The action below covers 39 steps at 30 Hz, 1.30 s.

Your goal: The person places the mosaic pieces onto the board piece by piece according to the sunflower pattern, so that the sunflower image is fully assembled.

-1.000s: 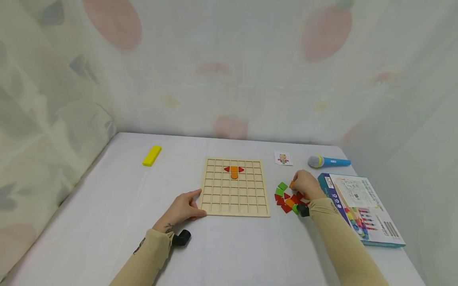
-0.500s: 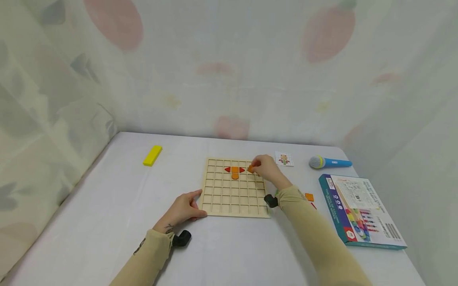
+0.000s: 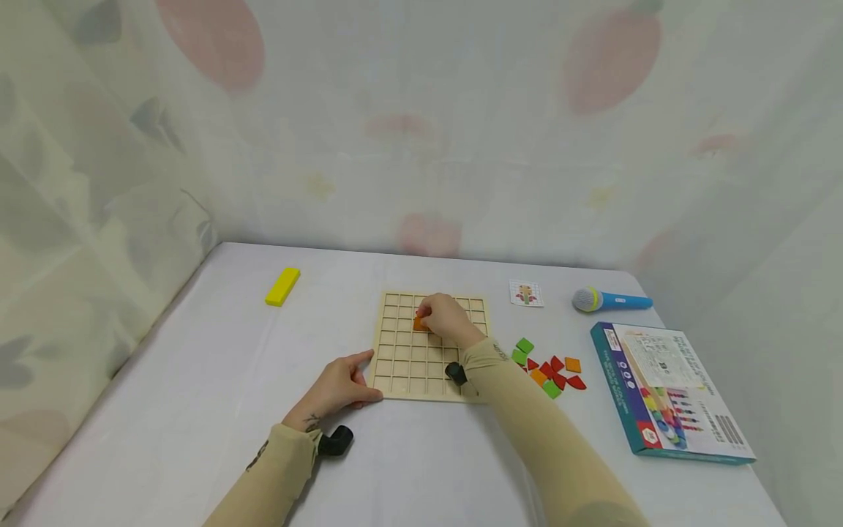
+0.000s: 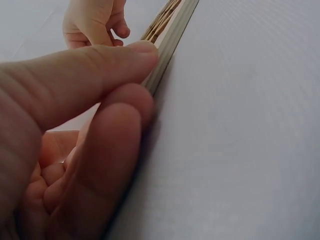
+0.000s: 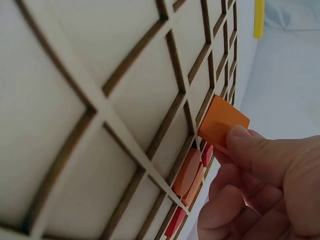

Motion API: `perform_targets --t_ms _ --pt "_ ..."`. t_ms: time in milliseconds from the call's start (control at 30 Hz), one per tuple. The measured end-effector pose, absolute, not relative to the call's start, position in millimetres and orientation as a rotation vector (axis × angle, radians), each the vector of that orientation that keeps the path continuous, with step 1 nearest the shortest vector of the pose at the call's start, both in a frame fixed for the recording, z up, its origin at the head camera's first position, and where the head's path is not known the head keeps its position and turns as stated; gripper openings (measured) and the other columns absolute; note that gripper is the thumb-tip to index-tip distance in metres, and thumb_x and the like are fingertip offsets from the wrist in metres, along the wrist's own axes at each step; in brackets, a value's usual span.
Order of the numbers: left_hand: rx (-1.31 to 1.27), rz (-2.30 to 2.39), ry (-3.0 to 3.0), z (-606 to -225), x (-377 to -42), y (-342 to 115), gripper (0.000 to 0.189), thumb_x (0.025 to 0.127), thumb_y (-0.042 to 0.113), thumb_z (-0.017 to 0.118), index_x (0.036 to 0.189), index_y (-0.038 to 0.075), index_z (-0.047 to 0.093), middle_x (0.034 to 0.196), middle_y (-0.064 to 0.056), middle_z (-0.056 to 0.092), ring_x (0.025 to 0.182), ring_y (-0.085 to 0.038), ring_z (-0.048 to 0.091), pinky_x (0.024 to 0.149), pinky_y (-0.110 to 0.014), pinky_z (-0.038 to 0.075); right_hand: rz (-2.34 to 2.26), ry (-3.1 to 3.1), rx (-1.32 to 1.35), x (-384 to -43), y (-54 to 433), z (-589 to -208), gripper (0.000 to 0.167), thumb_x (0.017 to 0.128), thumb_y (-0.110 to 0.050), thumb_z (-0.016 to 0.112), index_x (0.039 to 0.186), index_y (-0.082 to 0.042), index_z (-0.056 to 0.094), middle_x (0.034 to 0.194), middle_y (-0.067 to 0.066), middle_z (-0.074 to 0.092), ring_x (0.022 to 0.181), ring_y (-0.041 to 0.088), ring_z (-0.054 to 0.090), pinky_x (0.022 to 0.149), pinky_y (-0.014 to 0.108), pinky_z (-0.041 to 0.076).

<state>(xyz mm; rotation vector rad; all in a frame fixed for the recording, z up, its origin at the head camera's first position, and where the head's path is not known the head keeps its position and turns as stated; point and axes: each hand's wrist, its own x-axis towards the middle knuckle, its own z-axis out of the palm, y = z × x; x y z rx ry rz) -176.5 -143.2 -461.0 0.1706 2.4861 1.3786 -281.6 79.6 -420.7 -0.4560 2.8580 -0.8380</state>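
A pale wooden grid board (image 3: 410, 366) lies on the white table. My left hand (image 3: 334, 383) pinches its near left corner; in the left wrist view the thumb (image 4: 142, 49) is at the board's edge with the fingers curled below. Over the upper part of the board, my right hand (image 3: 448, 319) pinches an orange square tile (image 5: 222, 122) between thumb and fingers. The tile is tilted above a cell, beside an orange round piece (image 5: 187, 172) set in the grid. Red pieces (image 5: 175, 222) also sit in cells nearby; the right hand hides most of them in the head view.
Right of the board lie loose green tiles (image 3: 525, 345), red pieces (image 3: 576, 382) and an orange tile (image 3: 572, 364). A pattern card (image 3: 526, 293), a blue toy microphone (image 3: 612, 300) and a flat box (image 3: 675, 391) stand further right. A yellow block (image 3: 283, 286) is at the left.
My right hand took an orange square tile from the loose pieces and carried it left over the board's upper part. The left hand stays at the board's corner.
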Motion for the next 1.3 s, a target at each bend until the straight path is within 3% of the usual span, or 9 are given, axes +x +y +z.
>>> perform_targets --t_ms 200,367,600,800,933,1067,1200,1300 --pt "0.174 1.377 2.485 -461.6 -176.8 -143.4 0.090 0.065 0.023 0.084 0.141 0.009 0.039 0.061 -0.004 0.056 0.047 -0.013 0.049 0.047 -0.025 0.039 -0.767 2.885 -0.475 -282.8 78.6 -423.8 0.006 0.087 -0.011 0.064 0.091 -0.013 0.067 0.101 0.002 0.066 0.090 0.018 0.058 0.079 0.034 0.046" --pt "0.177 1.384 2.479 -461.6 -176.3 -143.2 0.091 0.065 0.023 0.084 0.141 0.008 0.038 0.061 -0.004 0.056 0.047 -0.013 0.049 0.047 -0.025 0.040 -0.700 2.897 -0.474 -281.6 77.4 -423.2 0.014 0.087 -0.012 0.063 0.100 -0.012 0.069 0.108 0.002 0.066 0.099 0.018 0.060 0.084 0.036 0.047" --pt "0.174 1.414 2.461 -460.7 -175.1 -142.7 0.090 0.065 0.018 0.084 0.141 0.008 0.038 0.061 -0.005 0.055 0.047 -0.014 0.050 0.047 -0.024 0.040 -0.790 2.915 -0.422 -274.6 91.8 -404.3 0.025 0.088 -0.012 0.061 0.112 -0.010 0.067 0.108 0.008 0.061 0.096 0.022 0.056 0.078 0.037 0.047" --pt "0.165 1.402 2.467 -462.3 -177.0 -143.3 0.090 0.064 0.019 0.084 0.141 0.008 0.038 0.062 -0.005 0.056 0.047 -0.014 0.049 0.046 -0.024 0.040 -0.792 2.955 -0.342 -265.0 146.9 -385.2 0.030 0.088 -0.017 0.062 0.116 -0.008 0.064 0.109 0.010 0.061 0.097 0.024 0.056 0.078 0.039 0.047" --pt "0.162 1.391 2.472 -462.4 -179.3 -144.1 0.091 0.064 0.019 0.084 0.142 0.008 0.038 0.061 -0.005 0.056 0.047 -0.014 0.049 0.046 -0.024 0.040 -0.588 3.003 -0.282 -254.7 198.2 -381.1 0.030 0.088 -0.016 0.061 0.117 -0.007 0.063 0.109 0.012 0.062 0.096 0.027 0.058 0.076 0.041 0.048" --pt "0.136 1.393 2.479 -460.8 -180.6 -146.7 0.090 0.064 0.018 0.085 0.141 0.009 0.039 0.061 -0.005 0.055 0.046 -0.014 0.049 0.046 -0.024 0.039 -0.338 2.968 -0.211 -243.2 241.6 -382.8 0.030 0.087 -0.013 0.061 0.115 -0.002 0.062 0.111 0.017 0.061 0.097 0.031 0.057 0.082 0.047 0.046" --pt "0.128 1.403 2.482 -459.3 -180.6 -148.8 0.090 0.064 0.018 0.085 0.141 0.008 0.039 0.060 -0.005 0.055 0.046 -0.014 0.048 0.046 -0.024 0.039 -0.216 2.858 -0.118 -236.4 269.1 -389.1 0.029 0.084 -0.006 0.061 0.112 0.004 0.061 0.109 0.021 0.061 0.090 0.031 0.056 0.084 0.050 0.045" --pt "0.127 1.412 2.475 -458.8 -180.3 -150.4 0.090 0.064 0.017 0.084 0.141 0.008 0.039 0.059 -0.005 0.055 0.046 -0.014 0.049 0.046 -0.024 0.039 -0.161 2.785 -0.064 -234.8 280.1 -394.7 0.026 0.083 -0.005 0.060 0.107 0.004 0.060 0.100 0.019 0.063 0.082 0.028 0.056 0.078 0.046 0.048"
